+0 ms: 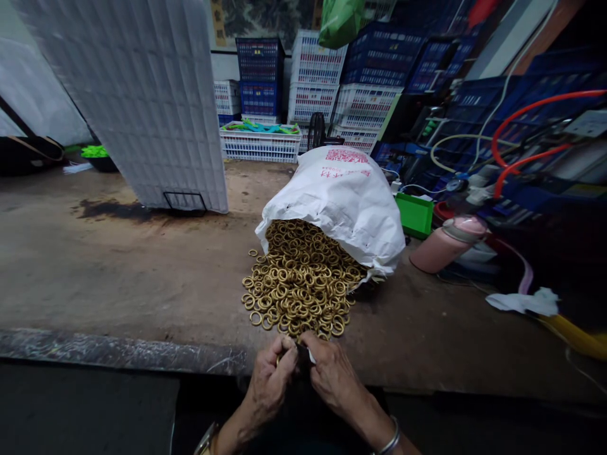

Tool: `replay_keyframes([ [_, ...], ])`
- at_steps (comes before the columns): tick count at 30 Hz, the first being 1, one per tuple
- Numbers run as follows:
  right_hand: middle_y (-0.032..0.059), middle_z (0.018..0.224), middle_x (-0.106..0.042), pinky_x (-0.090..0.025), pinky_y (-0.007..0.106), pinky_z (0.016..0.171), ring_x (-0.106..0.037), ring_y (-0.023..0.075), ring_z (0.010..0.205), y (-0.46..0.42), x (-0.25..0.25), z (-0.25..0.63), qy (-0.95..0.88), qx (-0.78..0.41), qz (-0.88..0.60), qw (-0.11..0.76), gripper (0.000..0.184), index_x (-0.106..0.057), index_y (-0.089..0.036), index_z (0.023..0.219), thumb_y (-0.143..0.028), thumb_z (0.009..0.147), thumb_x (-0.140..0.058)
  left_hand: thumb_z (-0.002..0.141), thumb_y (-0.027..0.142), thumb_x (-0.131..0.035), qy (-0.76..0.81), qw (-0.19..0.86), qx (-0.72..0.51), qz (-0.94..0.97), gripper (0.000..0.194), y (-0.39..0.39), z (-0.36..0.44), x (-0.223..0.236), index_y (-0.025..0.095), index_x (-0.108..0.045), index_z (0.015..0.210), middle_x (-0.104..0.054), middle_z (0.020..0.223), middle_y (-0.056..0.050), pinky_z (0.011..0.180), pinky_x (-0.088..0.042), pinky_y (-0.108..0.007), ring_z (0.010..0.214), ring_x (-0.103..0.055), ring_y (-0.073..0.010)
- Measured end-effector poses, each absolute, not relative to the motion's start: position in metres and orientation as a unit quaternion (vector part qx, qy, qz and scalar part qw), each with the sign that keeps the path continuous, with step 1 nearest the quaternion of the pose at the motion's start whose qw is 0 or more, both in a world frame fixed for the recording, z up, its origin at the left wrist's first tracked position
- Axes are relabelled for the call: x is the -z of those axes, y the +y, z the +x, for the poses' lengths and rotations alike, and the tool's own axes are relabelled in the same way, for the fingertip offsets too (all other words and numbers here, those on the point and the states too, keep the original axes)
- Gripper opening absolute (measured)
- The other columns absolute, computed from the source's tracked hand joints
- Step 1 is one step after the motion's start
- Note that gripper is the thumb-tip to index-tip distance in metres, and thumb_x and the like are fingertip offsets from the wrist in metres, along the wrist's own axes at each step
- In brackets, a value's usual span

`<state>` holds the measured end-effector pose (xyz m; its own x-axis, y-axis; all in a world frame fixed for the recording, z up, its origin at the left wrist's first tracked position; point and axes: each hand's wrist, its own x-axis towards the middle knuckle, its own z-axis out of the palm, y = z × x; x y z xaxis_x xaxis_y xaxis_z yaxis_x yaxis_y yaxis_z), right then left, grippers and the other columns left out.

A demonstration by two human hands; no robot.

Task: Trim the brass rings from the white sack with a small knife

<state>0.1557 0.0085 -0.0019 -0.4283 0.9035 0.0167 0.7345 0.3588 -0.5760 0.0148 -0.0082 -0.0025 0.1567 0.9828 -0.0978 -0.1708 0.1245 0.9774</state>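
Observation:
A white woven sack [351,196] with red print lies on its side on the workbench, its mouth towards me. Brass-coloured rings [303,284] spill from it in a heap towards the front edge. Just before the heap, my left hand [272,373] is closed, and a bit of a brass ring shows between its thumb and fingers. Close beside it, my right hand [332,373] is closed too. Something small and white peeks out by its thumb; what it holds is mostly hidden. Both hands are near the bench's front edge.
A tall white ribbed panel [175,114] stands on the wooden workbench [118,272] at the left. To the right are a green tray [414,215], a pink bottle [448,243] and orange hoses [512,165]. Stacked plastic crates [315,76] line the back.

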Motion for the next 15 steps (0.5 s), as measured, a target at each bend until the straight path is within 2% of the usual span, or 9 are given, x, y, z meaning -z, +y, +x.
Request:
replay_keyframes([
  [4,-0.0001,0.066,-0.059,-0.031,0.019,0.054,-0.052,0.0124,0.058,0.013,0.005,0.162,-0.791,-0.232,-0.539,0.171,0.032,-0.049,-0.021,0.081,-0.001,0.059,-0.036,0.079,0.045,-0.051,0.437,0.626,-0.451,0.463,0.034,-0.021,0.010,-0.009,0.016,-0.048,0.061,-0.043,0.055,0.002,0.047,-0.029,-0.020,0.049,-0.037,-0.0076],
  [9,0.0023,0.067,-0.062,-0.035,0.020,0.056,-0.057,0.0143,0.061,0.023,0.011,0.178,-0.749,-0.178,-0.613,0.178,0.038,-0.052,-0.019,0.088,0.000,0.061,-0.035,0.076,0.045,-0.055,0.393,0.750,-0.418,0.329,0.028,-0.028,0.005,-0.011,0.018,-0.049,0.071,-0.047,0.053,0.004,0.037,-0.021,-0.017,0.040,-0.034,-0.0046],
  [11,0.0036,0.073,-0.064,-0.037,0.021,0.058,-0.060,0.0155,0.066,0.024,0.015,0.178,-0.744,-0.164,-0.616,0.199,0.032,-0.053,-0.019,0.089,-0.003,0.066,-0.037,0.077,0.044,-0.054,0.379,0.783,-0.430,0.241,0.028,-0.024,0.004,-0.008,0.018,-0.046,0.071,-0.050,0.058,0.003,0.035,-0.017,-0.016,0.038,-0.031,-0.0031],
  [15,0.0043,0.081,-0.066,-0.038,0.023,0.059,-0.061,0.0169,0.070,0.023,0.022,0.169,-0.741,-0.134,-0.625,0.208,0.022,-0.053,-0.020,0.093,-0.012,0.074,-0.043,0.080,0.040,-0.050,0.361,0.785,-0.463,0.199,0.027,-0.018,0.002,-0.004,0.016,-0.046,0.069,-0.056,0.070,-0.001,0.035,-0.020,-0.015,0.041,-0.036,-0.0029],
])
